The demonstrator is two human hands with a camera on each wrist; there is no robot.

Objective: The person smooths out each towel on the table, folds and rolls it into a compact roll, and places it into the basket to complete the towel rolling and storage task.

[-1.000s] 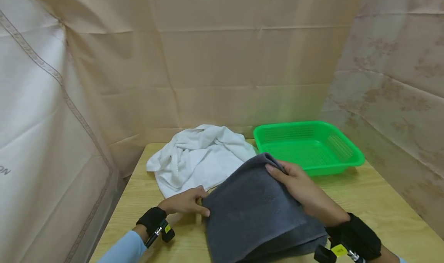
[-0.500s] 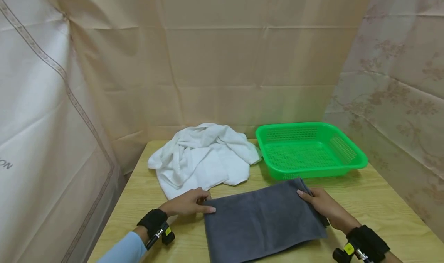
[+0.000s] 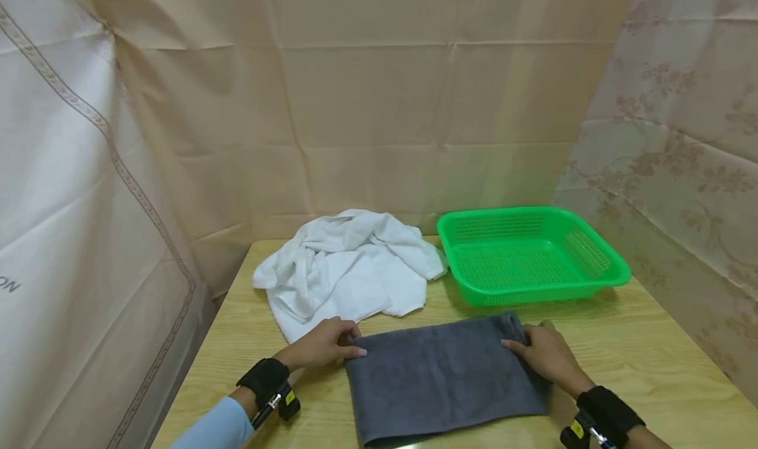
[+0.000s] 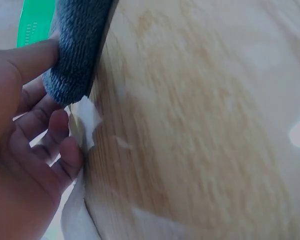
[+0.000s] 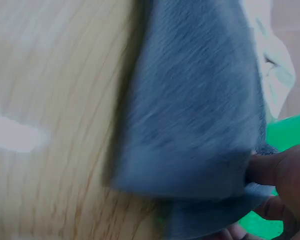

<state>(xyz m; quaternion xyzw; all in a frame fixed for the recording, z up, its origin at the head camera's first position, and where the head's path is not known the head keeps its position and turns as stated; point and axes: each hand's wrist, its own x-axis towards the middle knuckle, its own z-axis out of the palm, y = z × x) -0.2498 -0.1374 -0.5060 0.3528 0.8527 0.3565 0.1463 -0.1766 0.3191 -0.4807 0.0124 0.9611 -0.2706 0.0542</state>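
A folded dark grey towel point(image 3: 444, 376) lies across the front of the wooden table, wider than it is deep. My left hand point(image 3: 324, 345) pinches its far left corner between thumb and fingers; the left wrist view shows the thumb on the fuzzy towel edge point(image 4: 80, 50). At the far right corner my right hand point(image 3: 547, 357) grips the towel, thumb on top and fingers underneath. In the right wrist view, a lower layer of the towel point(image 5: 205, 215) sticks out beneath the upper fold.
Behind my left hand lies a crumpled white towel point(image 3: 361, 264) on the table point(image 3: 639, 357). A green plastic basket point(image 3: 533, 291) with perforated sides stands at the back right. Cloth sheets point(image 3: 367, 106) hang behind and on both sides.
My right hand has come down and toward me, lowering the raised right side of the grey towel so that it lies flatter and folded. My left hand has stayed at its corner.
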